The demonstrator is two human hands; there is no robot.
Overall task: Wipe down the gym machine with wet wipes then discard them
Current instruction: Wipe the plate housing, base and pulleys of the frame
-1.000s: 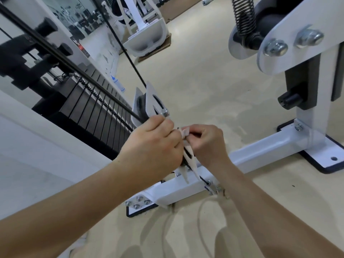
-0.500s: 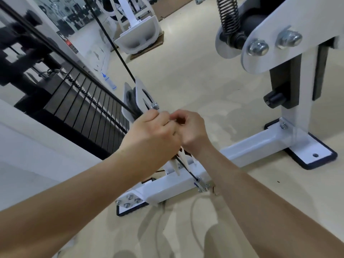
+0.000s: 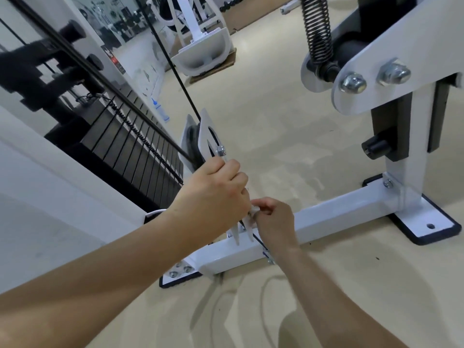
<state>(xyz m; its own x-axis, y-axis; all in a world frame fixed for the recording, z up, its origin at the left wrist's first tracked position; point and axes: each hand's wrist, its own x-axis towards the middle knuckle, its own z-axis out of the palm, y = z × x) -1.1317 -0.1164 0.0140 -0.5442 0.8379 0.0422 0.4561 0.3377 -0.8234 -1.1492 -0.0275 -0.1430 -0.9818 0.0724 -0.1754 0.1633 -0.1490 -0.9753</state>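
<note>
While down by the white machine frame [image 3: 339, 214] on a beige gym floor [image 3: 276, 121]: left hand [image 3: 213, 194] clamped round the pulley bracket [image 3: 204, 136], right hand [image 3: 273, 219] pinching a wet wipe [image 3: 253, 211] at its lower tip; weight stack [image 3: 130, 144] left, mirror [image 3: 113, 16] behind, small label [image 3: 114, 60] too blurry to read

I am gripping the pulley bracket [image 3: 204, 133] with my left hand [image 3: 216, 194] and pinching the wipe [image 3: 254, 211] with my right hand [image 3: 273, 219].
</note>
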